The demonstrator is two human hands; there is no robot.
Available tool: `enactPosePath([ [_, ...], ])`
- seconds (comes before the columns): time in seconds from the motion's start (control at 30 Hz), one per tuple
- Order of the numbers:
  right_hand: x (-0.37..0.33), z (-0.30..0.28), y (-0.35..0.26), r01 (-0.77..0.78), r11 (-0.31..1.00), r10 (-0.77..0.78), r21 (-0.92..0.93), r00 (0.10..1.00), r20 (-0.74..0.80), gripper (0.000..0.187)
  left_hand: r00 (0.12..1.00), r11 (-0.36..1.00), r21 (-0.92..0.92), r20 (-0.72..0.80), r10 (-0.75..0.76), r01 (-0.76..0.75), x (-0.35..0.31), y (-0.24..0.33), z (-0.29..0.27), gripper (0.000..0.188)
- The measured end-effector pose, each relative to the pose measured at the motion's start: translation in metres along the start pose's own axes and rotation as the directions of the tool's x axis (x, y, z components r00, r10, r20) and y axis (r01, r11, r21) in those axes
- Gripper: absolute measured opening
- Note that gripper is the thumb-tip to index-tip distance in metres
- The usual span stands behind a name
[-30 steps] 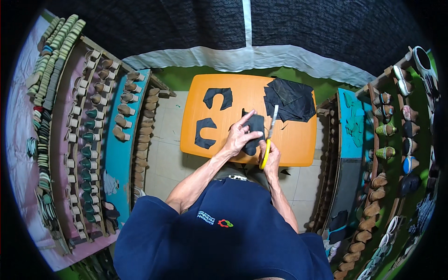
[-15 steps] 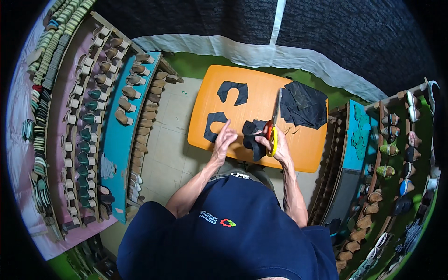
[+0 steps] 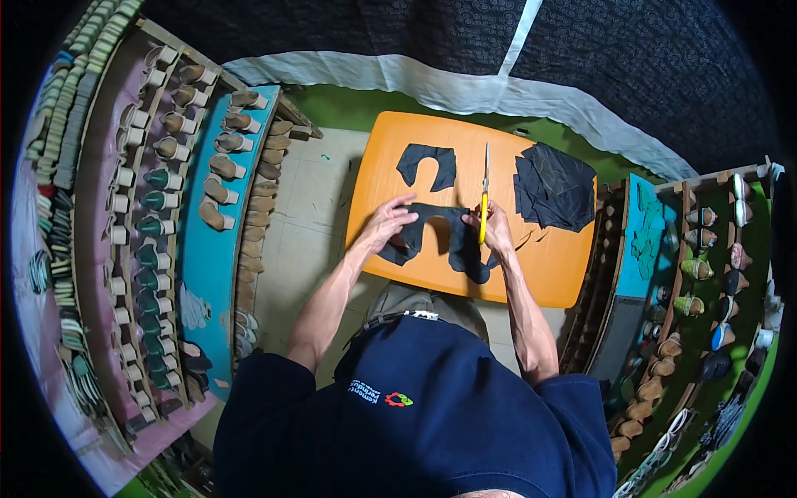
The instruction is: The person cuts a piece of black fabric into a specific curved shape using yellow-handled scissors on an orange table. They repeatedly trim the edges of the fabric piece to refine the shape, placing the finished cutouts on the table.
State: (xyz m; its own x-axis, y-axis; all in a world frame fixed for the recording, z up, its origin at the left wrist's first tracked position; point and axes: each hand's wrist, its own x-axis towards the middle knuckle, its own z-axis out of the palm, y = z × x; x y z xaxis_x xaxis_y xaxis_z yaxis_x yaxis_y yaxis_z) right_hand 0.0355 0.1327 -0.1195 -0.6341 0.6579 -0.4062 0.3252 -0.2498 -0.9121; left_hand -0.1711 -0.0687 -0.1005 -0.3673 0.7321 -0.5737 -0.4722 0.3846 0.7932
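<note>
Held up over the near side of the orange table (image 3: 540,266) is an arch-shaped black fabric piece (image 3: 437,211). My left hand (image 3: 388,224) pinches its left end. My right hand (image 3: 493,226) holds the scissors (image 3: 483,217) by their yellow handle, blades pointing away from me and together, while its thumb and fingertips grip the fabric's right end. A second black cutout lies partly hidden beneath the held piece, near my left hand. Farther back, a U-shaped black cutout (image 3: 427,158) rests flat on the tabletop.
A stack of black fabric (image 3: 554,187) lies at the table's right, with thin offcuts near it. Shelves of shoes and shoe lasts (image 3: 154,249) line the left, and more shoe racks (image 3: 697,266) stand right. A dark curtain (image 3: 398,33) hangs beyond the table.
My left hand has come from open beside the fabric to pinching its left end. The bunched piece is now spread between both hands. The scissors stay in my right hand.
</note>
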Motion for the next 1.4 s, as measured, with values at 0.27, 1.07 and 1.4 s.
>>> enactPosePath([
  [0.27, 0.093, 0.020, -0.001, 0.122, 0.971, -0.140, -0.207, 0.987, -0.075, 0.027, 0.981, 0.960, 0.203, 0.019, 0.195, -0.195, 0.089, 0.030, -0.038, 0.019],
  [1.07, -0.066, -0.070, 0.068, -0.092, 0.711, -0.300, -0.697, 0.856, -0.420, 0.043, 0.734, 0.158, 0.737, 0.576, 0.361, -0.657, 0.020, -0.072, 0.074, 0.038],
  [1.4, -0.147, -0.118, 0.125, -0.155, 0.857, -0.231, -0.491, 0.736, -0.637, 0.033, 0.723, 0.173, 0.748, 0.513, 0.462, -0.641, 0.025, -0.080, 0.094, 0.044],
])
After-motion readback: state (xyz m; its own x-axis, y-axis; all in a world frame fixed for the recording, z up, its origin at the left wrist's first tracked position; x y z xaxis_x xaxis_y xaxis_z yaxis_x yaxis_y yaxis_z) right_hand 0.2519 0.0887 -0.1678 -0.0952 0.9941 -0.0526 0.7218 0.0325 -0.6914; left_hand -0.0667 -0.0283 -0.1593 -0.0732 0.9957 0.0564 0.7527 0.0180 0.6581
